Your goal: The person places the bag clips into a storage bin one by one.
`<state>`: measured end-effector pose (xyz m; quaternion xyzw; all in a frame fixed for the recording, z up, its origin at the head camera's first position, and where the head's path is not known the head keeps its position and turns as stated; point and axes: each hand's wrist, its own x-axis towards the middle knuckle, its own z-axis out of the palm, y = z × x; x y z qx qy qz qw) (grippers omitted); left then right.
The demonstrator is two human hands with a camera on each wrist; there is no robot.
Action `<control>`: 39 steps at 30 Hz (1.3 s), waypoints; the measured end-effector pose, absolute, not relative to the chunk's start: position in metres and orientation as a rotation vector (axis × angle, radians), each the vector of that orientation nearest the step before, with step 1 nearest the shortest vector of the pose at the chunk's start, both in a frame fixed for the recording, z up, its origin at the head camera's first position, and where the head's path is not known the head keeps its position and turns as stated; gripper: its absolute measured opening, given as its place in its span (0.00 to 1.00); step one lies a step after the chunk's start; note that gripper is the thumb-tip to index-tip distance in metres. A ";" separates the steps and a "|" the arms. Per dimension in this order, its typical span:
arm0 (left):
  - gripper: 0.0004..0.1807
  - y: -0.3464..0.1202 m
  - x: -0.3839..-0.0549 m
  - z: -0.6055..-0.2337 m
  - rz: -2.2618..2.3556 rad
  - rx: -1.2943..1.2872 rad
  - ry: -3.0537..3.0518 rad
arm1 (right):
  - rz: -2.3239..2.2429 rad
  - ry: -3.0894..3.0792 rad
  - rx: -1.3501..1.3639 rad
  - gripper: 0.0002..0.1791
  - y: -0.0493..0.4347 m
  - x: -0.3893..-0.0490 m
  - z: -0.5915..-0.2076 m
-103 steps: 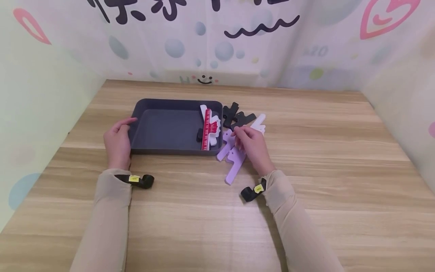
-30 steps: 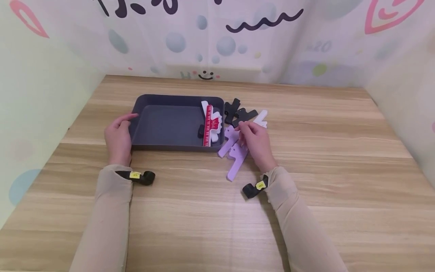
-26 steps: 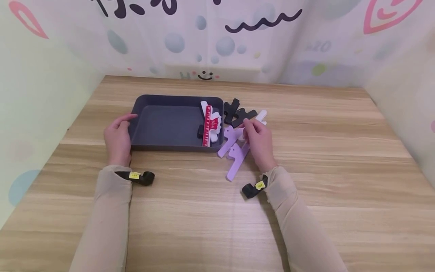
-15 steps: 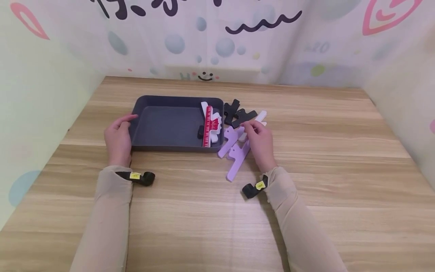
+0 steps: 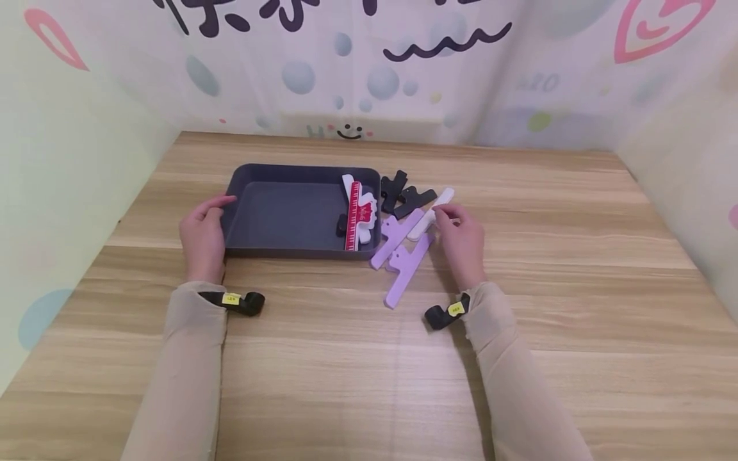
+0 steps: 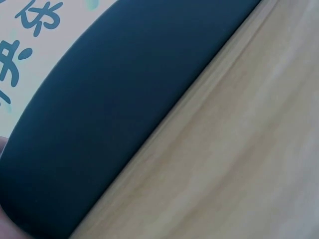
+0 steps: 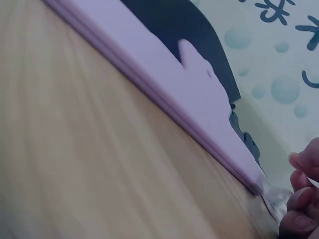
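My left hand (image 5: 203, 237) grips the left end of a dark grey tray (image 5: 277, 251), with a finger laid over its rim. In the left wrist view the tray's outer wall (image 6: 109, 99) fills much of the picture. Beside the tray's right end, my right hand (image 5: 462, 246) pinches the handle side of a white clip (image 5: 425, 225); the curled fingers hide that part. Two purple clips (image 5: 408, 267) lie just left of this hand, and one purple clip (image 7: 164, 79) crosses the right wrist view. Two black clips (image 5: 416, 200) lie behind them.
Inside the tray's right end, a red clip (image 5: 352, 218) with piano-key markings rests on white clips (image 5: 365, 235) and a black piece (image 5: 342, 225). A printed cloth (image 5: 346, 83) hangs behind the wooden table (image 5: 323, 358).
My right hand has moved right, off the purple clips, to the white clip's handle side, so more of the white and purple clips shows. The left hand stays on the tray.
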<state>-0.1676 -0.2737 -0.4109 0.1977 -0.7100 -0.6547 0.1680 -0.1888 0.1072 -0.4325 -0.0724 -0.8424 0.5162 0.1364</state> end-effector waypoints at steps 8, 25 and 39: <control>0.18 -0.274 -0.168 -0.412 -1.875 0.558 -2.016 | 1.420 -2.460 -0.304 0.12 0.124 -0.191 -0.434; 0.17 -0.276 -0.166 -0.416 -1.848 0.572 -2.023 | 1.281 -2.688 -0.284 0.18 0.137 -0.191 -0.428; 0.17 -0.275 -0.169 -0.415 -1.870 0.557 -2.012 | 1.595 -2.432 -0.338 0.12 0.141 -0.191 -0.432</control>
